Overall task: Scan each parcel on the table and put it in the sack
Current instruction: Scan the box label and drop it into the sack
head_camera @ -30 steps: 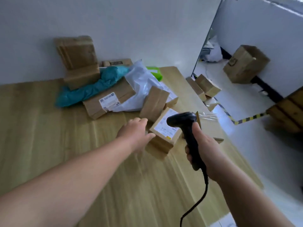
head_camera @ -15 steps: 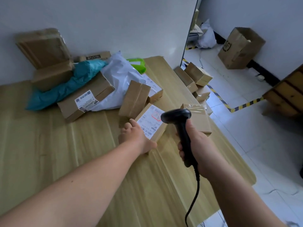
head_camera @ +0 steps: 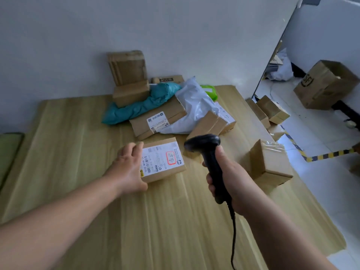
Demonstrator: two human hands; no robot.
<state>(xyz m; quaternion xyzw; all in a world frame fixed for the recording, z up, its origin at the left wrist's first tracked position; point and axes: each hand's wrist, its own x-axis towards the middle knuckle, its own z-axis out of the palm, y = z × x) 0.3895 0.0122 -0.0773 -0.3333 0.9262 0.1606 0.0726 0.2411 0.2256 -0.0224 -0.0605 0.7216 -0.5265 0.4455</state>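
Brown cardboard is sitting in my left grip (head_camera: 129,168): I am holding the labelled box (head_camera: 165,158) by its left end, fingers curled over the far corner and thumb against the near edge. It is lying label up on the table (head_camera: 78,152). My right grip (head_camera: 231,182) is clamping the handle of the black scanner (head_camera: 202,143), whose head is hovering just right of the box. Beyond both grips, a teal bag (head_camera: 144,104) and a white bag (head_camera: 194,106) are lying heaped. A taped box (head_camera: 270,162) is standing right of my right grip.
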